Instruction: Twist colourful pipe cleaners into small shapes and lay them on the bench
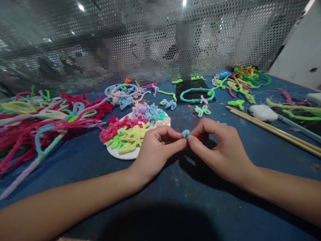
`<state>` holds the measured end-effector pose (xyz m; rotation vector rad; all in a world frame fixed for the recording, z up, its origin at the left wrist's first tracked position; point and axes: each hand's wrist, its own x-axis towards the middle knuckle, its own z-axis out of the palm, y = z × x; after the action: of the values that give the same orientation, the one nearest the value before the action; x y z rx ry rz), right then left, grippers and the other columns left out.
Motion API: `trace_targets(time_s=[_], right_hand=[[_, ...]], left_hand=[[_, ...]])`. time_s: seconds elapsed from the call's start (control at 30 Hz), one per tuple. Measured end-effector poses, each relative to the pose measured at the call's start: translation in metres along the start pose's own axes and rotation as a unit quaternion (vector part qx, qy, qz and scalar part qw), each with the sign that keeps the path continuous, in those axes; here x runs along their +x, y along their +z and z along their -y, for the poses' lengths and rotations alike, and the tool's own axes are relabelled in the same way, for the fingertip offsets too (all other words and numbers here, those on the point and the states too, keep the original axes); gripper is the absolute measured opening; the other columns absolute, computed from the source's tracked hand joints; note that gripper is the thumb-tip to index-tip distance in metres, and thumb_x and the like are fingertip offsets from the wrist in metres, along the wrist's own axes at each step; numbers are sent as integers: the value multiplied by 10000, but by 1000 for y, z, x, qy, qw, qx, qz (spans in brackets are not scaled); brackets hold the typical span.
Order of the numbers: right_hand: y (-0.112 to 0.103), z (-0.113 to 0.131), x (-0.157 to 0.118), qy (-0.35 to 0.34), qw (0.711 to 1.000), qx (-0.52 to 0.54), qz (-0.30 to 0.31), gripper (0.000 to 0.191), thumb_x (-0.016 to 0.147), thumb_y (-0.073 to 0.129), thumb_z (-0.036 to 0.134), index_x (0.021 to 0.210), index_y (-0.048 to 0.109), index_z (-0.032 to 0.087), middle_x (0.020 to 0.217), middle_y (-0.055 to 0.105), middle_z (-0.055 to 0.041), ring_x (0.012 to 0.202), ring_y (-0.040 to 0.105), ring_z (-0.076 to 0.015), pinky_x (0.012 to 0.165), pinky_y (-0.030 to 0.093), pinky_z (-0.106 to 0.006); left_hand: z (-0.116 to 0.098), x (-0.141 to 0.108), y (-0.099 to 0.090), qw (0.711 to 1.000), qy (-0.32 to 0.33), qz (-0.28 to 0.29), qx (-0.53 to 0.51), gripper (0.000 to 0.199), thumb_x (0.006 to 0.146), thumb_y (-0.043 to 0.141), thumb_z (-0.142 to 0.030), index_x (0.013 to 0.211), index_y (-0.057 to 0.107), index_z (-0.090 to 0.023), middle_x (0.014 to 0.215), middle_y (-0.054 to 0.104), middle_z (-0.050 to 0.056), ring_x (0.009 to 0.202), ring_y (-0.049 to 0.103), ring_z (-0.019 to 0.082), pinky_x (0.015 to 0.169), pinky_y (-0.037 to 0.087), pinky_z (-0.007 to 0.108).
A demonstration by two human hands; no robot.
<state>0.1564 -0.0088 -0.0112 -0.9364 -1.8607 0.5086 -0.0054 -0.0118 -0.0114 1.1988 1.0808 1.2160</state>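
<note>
Between my two hands is a small, tightly curled piece of light blue pipe cleaner (186, 134). My left hand (162, 147) pinches it from the left with thumb and forefinger. From the right, the thumb and forefinger of my right hand (219, 147) grip it too. Just behind and left of my left hand lies a white round board (122, 154) covered with pipe-cleaner pieces in pink, yellow-green, lilac and blue. A mint green pipe-cleaner flower (202, 110) lies on the table beyond my fingers, and a blue twisted piece (169, 104) rests to its left.
A tangled heap of coloured pipe cleaners (75, 120) spreads over the left side. Two wooden sticks (273, 129) and a white lump (263, 112) lie right. Behind, a turquoise ring (184, 99) sits on a black plate (178, 86). A perforated metal screen (140, 57) borders the blue table (155, 204).
</note>
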Motion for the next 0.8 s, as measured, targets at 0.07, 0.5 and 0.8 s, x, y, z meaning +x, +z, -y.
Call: trace_targets(time_s=[0.07, 0.5, 0.8], right_hand=[[-1, -2, 0, 20, 999, 21, 14, 143, 809, 608, 135, 696, 579, 217, 628, 618, 25, 577, 553, -108, 539, 431, -230], [-1, 0, -3, 107, 962, 229, 104, 313, 804, 658, 207, 1034, 446, 223, 695, 611, 54, 617, 592, -103, 590, 479, -221], [-5, -4, -3, 93, 985, 124, 83, 130, 916, 522, 314, 978, 585, 219, 794, 672, -4, 726, 633, -140, 646, 495, -251]], left_hand=[[0, 0, -1, 1000, 13, -10, 11, 219, 572, 790, 4, 639, 669, -167, 590, 645, -91, 551, 578, 13, 542, 446, 55], [-4, 1, -14, 952, 248, 29, 176, 195, 720, 731, -20, 759, 744, -211, 808, 745, -29, 788, 686, 83, 758, 534, 150], [-4, 3, -21, 892, 354, 68, 272, 111, 780, 703, -89, 786, 726, -198, 865, 746, 30, 815, 698, 142, 784, 540, 254]])
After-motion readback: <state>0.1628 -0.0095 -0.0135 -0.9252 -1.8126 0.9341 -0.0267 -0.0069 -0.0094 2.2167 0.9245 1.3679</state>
